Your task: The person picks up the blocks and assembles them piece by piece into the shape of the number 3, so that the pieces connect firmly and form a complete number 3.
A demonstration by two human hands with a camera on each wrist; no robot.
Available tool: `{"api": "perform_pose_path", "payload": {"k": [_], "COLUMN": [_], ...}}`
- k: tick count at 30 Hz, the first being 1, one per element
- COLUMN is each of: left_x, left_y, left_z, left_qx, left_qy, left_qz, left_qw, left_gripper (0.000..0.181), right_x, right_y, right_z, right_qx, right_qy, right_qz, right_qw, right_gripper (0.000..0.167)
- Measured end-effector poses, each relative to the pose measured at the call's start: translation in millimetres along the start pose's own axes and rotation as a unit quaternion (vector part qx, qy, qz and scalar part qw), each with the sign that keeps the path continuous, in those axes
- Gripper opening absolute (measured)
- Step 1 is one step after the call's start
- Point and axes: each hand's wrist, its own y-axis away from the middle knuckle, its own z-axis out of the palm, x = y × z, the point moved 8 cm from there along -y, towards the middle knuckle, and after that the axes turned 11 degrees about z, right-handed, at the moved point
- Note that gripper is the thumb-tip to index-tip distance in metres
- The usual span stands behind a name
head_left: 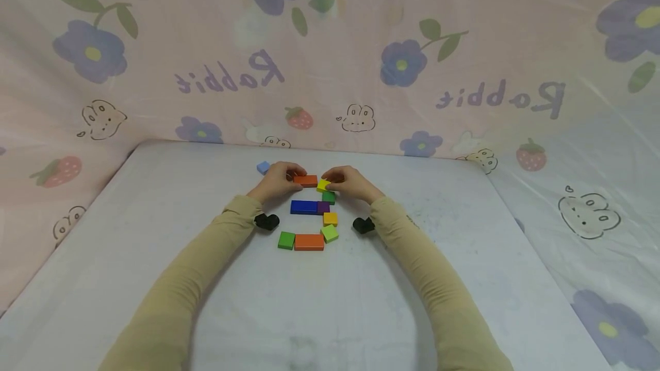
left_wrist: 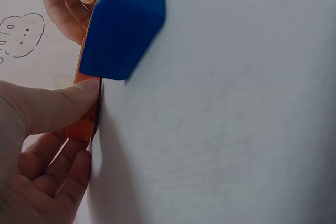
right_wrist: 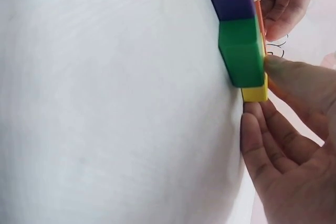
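At the far end of an arrangement of coloured blocks, my left hand (head_left: 277, 182) pinches an orange block (head_left: 307, 181) between thumb and fingers. In the left wrist view the thumb lies on the near face of that orange block (left_wrist: 81, 129), partly hidden by a blue block (left_wrist: 123, 24). Just right of it, my right hand (head_left: 353, 182) pinches a yellow block (head_left: 322, 185). The right wrist view shows this yellow block (right_wrist: 255, 94) behind a green block (right_wrist: 241, 51). Both held blocks are at table level, close together.
Nearer lie a dark blue block (head_left: 304, 207), a purple one (head_left: 323, 207), an amber one (head_left: 330, 219) and a lime one (head_left: 330, 233). Closest are a green block (head_left: 286, 240) and another orange block (head_left: 309, 242). A light blue block (head_left: 263, 167) lies beyond my left hand.
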Motion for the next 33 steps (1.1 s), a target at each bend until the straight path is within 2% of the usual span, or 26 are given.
{"api": "perform_pose_path", "payload": {"k": [24, 33], "left_x": [2.1, 1.5], "left_y": [-1.4, -1.3], "left_z": [0.9, 0.3], "left_qx": [0.011, 0.017], "left_qy": [0.001, 0.011], "left_qz": [0.017, 0.012], "left_qw": [0.9998, 0.9997], "left_gripper": [0.035, 0.036], "right_x": [2.8, 1.9], "right_y": [-1.0, -0.7], "right_z": [0.5, 0.8], "right_qx": [0.001, 0.0], "right_qy": [0.001, 0.006], "right_qz": [0.01, 0.007], "right_qw": [1.0, 1.0], "right_gripper": [0.029, 0.029]}}
